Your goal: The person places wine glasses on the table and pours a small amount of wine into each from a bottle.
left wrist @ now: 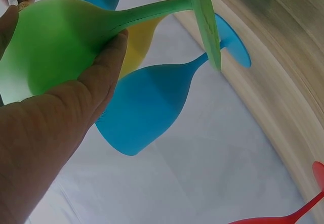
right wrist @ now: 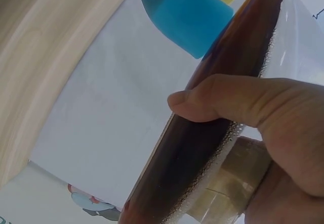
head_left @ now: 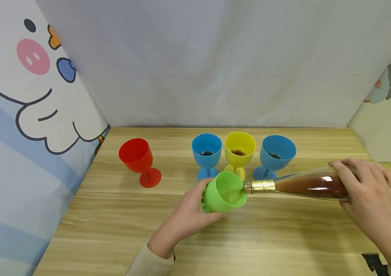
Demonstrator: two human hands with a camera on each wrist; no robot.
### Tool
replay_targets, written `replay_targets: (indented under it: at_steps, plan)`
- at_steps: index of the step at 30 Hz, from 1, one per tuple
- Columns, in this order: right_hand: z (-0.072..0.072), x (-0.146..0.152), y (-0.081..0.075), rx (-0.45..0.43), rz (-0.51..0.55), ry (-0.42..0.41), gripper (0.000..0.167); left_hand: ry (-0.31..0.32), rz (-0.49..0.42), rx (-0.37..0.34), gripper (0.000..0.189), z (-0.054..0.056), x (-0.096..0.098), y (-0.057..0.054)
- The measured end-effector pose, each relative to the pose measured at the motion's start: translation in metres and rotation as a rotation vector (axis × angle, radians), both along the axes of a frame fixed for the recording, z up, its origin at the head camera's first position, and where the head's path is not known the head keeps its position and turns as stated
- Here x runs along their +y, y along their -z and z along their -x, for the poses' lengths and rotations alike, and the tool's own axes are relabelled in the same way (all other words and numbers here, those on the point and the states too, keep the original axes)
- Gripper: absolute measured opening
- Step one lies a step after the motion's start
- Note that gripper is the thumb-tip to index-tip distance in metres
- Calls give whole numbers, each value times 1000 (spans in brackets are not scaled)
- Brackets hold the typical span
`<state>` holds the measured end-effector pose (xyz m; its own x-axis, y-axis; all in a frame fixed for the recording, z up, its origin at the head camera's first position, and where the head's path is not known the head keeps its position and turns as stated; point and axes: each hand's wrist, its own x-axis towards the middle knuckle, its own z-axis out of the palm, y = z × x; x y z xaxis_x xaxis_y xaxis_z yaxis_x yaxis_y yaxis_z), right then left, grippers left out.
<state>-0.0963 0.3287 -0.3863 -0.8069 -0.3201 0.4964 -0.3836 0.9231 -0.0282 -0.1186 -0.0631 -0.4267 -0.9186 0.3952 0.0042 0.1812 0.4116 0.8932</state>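
My left hand [head_left: 190, 214] grips a green goblet [head_left: 217, 197] round its bowl, tilted with its mouth toward the right. In the left wrist view the goblet's stem and foot [left wrist: 205, 27] show. My right hand [head_left: 371, 191] holds a clear glass bottle [head_left: 306, 186] of dark reddish-brown liquid, lying nearly level. The bottle's gold-collared mouth [head_left: 248, 187] is at the goblet's rim. In the right wrist view, the thumb [right wrist: 202, 102] lies across the bottle, and small bubbles line the liquid's edge. The inside bottom of the green goblet is partly hidden.
Behind the hands stand a blue goblet [head_left: 207, 147], a yellow goblet [head_left: 240, 147] and another blue goblet [head_left: 278, 151], each with dark liquid inside. A red goblet [head_left: 136, 155] stands apart at the left of the wooden table [head_left: 112, 230]. A pale curtain [head_left: 216, 76] hangs behind.
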Motion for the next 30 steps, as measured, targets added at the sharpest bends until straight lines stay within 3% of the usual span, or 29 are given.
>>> replay_targets:
  at_steps: [30]
  plan:
    - [1,-1,5,-31,4,9,104,3,7,-25,80,1,0,0]
